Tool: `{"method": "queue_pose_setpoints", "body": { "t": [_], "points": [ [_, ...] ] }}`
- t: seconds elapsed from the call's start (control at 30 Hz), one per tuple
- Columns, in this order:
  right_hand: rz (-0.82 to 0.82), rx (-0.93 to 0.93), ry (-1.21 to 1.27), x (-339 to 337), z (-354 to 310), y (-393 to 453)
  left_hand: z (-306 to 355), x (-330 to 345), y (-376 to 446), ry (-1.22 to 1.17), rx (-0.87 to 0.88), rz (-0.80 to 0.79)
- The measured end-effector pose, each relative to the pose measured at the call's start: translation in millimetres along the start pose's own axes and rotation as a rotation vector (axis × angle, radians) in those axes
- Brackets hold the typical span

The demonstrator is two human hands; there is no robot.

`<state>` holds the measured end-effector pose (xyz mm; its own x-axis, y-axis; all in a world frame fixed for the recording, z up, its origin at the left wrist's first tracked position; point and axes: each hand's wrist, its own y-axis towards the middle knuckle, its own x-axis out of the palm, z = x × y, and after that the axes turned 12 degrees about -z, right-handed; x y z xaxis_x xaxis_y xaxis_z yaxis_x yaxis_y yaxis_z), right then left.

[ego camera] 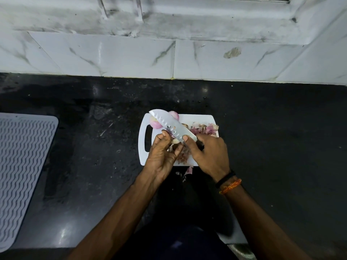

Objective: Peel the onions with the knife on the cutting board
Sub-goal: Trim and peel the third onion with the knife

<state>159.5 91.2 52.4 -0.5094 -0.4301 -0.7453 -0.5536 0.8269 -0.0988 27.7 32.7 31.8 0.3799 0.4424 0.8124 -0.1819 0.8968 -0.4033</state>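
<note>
A white cutting board with a handle slot lies on the black counter. My right hand grips the knife by its handle, thumb on the blade, which points up and left. My left hand holds a small onion against the blade; most of it is hidden by my fingers. Two peeled pinkish onions sit at the board's far left corner, partly behind the blade. Loose onion skins are piled on the board's right and under my hands.
A grey ribbed mat lies at the left on the black counter. A few skin scraps lie off the board's near edge. A marble-tiled wall rises behind the counter.
</note>
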Motion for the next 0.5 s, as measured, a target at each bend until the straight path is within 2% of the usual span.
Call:
{"method": "queue_pose_setpoints", "body": {
  "t": [0.2,0.5],
  "points": [
    [0.073,0.075,0.026,-1.9,-2.0,6.0,-0.1,4.8,-1.0,-0.02,0.002,-0.008],
    [0.05,-0.021,0.019,8.3,-0.3,1.7,-5.0,-0.3,3.5,0.013,-0.009,0.078]
  ]
}}
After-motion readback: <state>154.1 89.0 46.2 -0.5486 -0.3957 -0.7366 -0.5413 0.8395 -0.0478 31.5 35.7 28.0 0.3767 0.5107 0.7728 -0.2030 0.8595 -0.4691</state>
